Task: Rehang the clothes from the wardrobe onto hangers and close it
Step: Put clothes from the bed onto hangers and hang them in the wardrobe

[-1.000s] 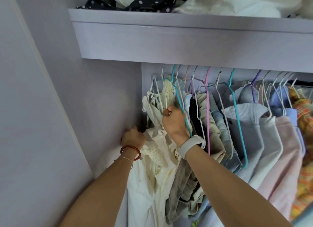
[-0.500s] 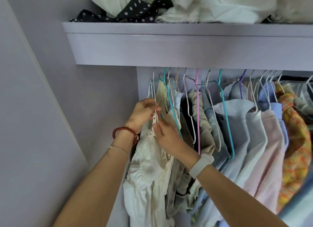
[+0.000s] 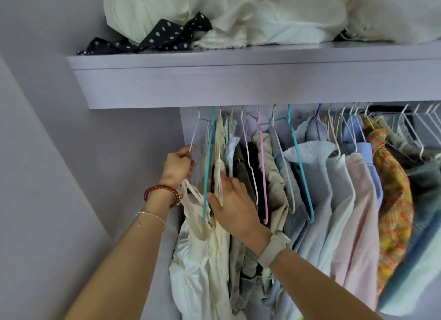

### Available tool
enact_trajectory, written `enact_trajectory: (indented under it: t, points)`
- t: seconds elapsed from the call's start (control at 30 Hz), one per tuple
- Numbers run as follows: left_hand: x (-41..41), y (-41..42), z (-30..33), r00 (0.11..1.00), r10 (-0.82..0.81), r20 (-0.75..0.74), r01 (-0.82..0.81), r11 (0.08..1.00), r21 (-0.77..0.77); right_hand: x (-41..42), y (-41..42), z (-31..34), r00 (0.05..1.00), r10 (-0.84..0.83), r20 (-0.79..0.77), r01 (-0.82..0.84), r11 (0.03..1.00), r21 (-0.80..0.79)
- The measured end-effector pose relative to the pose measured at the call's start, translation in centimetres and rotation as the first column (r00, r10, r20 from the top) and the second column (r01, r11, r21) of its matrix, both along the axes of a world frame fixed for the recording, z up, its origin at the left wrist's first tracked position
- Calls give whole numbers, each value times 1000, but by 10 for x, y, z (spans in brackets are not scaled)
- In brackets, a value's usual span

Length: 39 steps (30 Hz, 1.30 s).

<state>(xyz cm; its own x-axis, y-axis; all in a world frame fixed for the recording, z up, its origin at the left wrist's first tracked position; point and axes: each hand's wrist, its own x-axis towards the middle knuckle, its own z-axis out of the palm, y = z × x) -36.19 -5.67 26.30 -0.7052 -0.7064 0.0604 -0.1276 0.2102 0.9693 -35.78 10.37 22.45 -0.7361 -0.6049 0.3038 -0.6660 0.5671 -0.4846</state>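
Left hand [image 3: 177, 168], centre-left of frame: fingers curled round the lower arm of a white wire hanger [image 3: 194, 138] hooked at the end of the row.

Right hand [image 3: 235, 206], centre: fingers straight, pressing into the hung garments, gripping nothing.

Cream strappy garment [image 3: 198, 243], lower centre: hangs just below the left hand, straps bunched near the wrist; seating on the hanger cannot be told.

Risks, judged: thin straps may slip off the wire arm; the teal plastic hanger [image 3: 207, 167] beside it may snag; crowding may unhook neighbours.

a lilac shelf [image 3: 238, 64] carries crumpled white fabric [image 3: 274, 16] (plus a black polka-dot cloth [image 3: 164, 39]).
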Motion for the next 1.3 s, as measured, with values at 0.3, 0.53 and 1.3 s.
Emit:
enact_trajectory:
  t: [0.3, 0.53, 1.3]
  points:
    - [6, 12, 2, 993, -116, -10, 116, 993, 10, -11, -20, 10, 993, 111, 37, -111, 994, 1]
    - [-16, 35, 2, 988, -142, 56, 151, 962, -228, -1, 11, 7, 998, 16, -66, -31, 972, -234]
    - [5, 16, 10, 997, -54, 53, 61, 989, -137, -6, -25, 13, 979, 194, 64, -194, 981, -11]
